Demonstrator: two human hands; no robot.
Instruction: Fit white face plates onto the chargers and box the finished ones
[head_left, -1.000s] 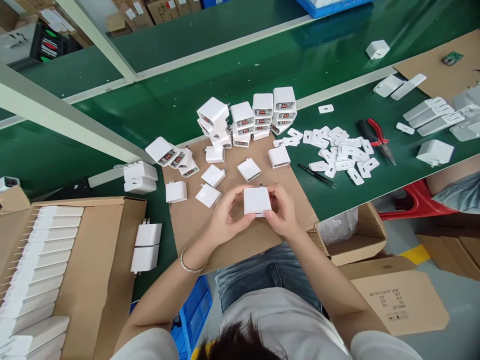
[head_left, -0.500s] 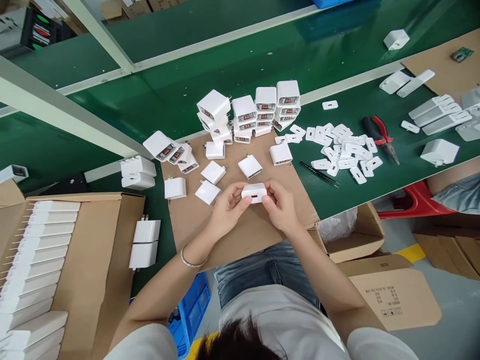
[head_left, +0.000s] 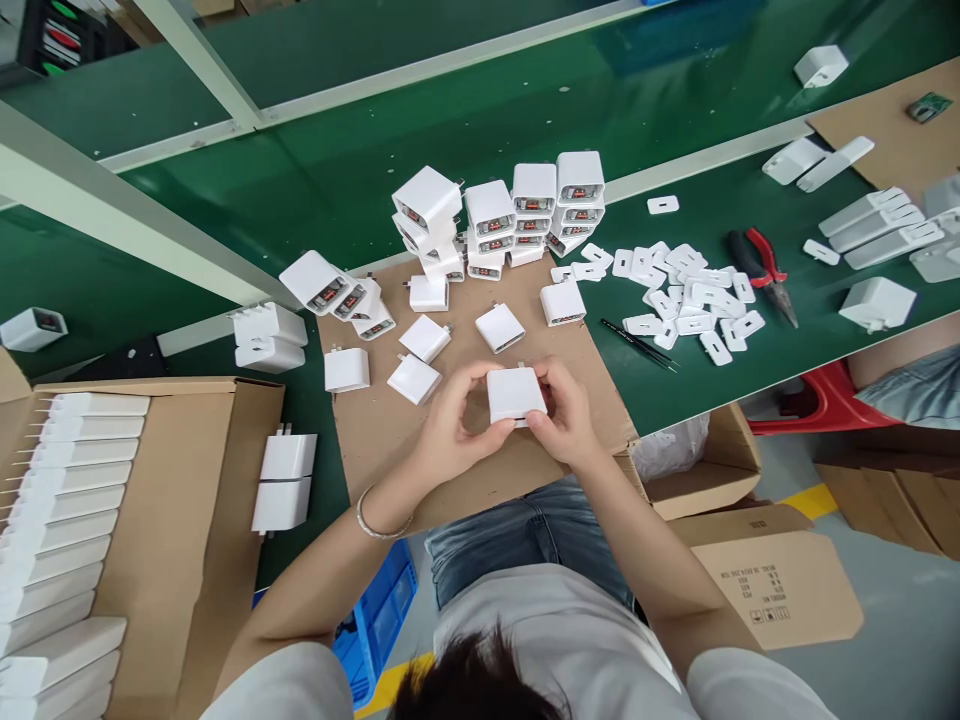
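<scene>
Holding a white block (head_left: 516,393) level between left hand (head_left: 452,425) and right hand (head_left: 566,418), closed on it from both sides, with thumbs along its near lower edge. Apparently checking or pressing at that edge, over a cardboard sheet (head_left: 375,440); hard to be sure how well closed on that face, being mostly hidden by thumbs. Calls, as a judgement, for an even grip on both sides in any further turning or pressing, and for shifting a thumb to expose the edge. Hemmed in on the far side by loose blocks (head_left: 500,328), lying close ahead and to the left, with stacked blocks (head_left: 427,198) behind them, showing open ends. Best kept clear of those stacks, looking uneven and easy to topple. To the right, on the green table (head_left: 675,390), black tweezers (head_left: 637,345) beside a pile of small white plates (head_left: 697,300), then red-handled pliers (head_left: 766,275) just beyond. To the left, in an open carton (head_left: 172,480), a row of white blocks (head_left: 75,500).
</scene>
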